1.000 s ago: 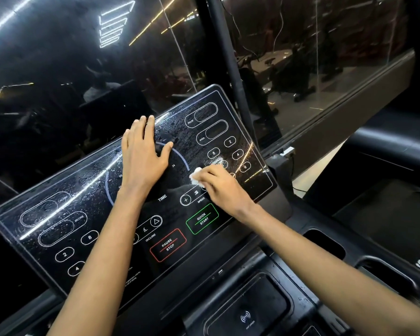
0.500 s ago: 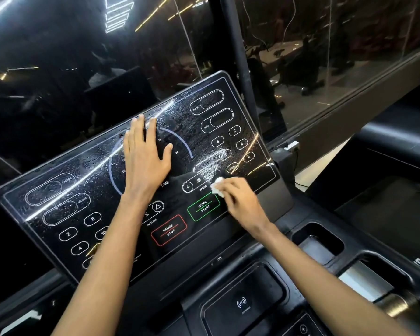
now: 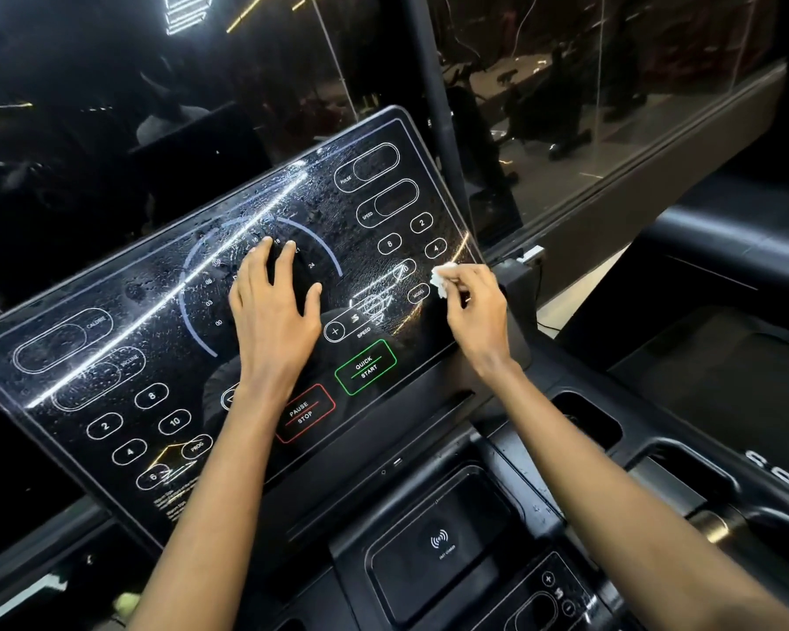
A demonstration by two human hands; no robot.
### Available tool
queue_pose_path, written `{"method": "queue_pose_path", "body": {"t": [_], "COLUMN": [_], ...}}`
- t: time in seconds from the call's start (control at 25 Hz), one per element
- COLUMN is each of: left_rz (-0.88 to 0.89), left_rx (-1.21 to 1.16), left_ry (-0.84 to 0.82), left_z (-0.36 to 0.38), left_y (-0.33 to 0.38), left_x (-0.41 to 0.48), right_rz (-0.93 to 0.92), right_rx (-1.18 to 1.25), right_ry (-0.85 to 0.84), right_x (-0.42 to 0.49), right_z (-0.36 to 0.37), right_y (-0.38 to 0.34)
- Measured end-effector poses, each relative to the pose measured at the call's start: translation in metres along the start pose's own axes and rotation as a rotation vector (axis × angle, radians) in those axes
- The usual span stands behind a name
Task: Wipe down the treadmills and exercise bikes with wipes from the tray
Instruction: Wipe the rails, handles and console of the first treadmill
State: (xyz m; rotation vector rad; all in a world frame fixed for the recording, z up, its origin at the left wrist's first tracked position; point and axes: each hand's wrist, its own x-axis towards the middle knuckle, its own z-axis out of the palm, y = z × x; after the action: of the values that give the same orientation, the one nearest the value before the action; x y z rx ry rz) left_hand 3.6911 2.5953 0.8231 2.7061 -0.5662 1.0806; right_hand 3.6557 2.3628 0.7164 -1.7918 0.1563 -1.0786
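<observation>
Wipe (image 3: 443, 279) mostly inside the right hand (image 3: 477, 311); treadmill console (image 3: 110, 311) small print (image 3: 176, 500) unreadable.

Right hand (image 3: 477, 307) with wipe (image 3: 442, 279) moved: 1 s ago just above QUICK START button (image 3: 366, 367), at 0.5 s by its upper right corner, now well up-right of it, beside MODEL key (image 3: 418, 293). Left hand (image 3: 274, 307), up-left of button: fingers together earlier, now spread (thumb wide out). Fresh wet streaks (image 3: 374, 302) above button.

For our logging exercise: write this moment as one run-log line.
left hand: rests flat on panel | right hand: pinches wipe near panel's right edge | droplets: across panel top
</observation>
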Motion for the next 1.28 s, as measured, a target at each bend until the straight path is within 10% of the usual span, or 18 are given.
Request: {"method": "queue_pose_path", "body": {"t": [0.16,0.36,0.52,1.28], "left_rz": [0.006,0.008,-0.001,0.191], "left_rx": [0.001,-0.012,-0.044,-0.114], "left_ry": [0.004,-0.027,-0.045,-0.389], "left_z": [0.002,0.004,0.007,0.076], "left_y": [0.001,-0.001,0.001,0.021], "left_x": [-0.004,-0.012,-0.026,-0.198], "right_rz": [-0.348,-0.027,-0.249,-0.153], "right_rx": [-0.057,0.010,-0.078,-0.140], "right_ry": [-0.209,0.013,-0.080,-0.090], "right_x": [-0.009,0.031,0.044,0.035], "right_z": [0.015,0.004,0.010,-0.016], "right_y": [-0.019,-0.013,-0.019,0.024]}}
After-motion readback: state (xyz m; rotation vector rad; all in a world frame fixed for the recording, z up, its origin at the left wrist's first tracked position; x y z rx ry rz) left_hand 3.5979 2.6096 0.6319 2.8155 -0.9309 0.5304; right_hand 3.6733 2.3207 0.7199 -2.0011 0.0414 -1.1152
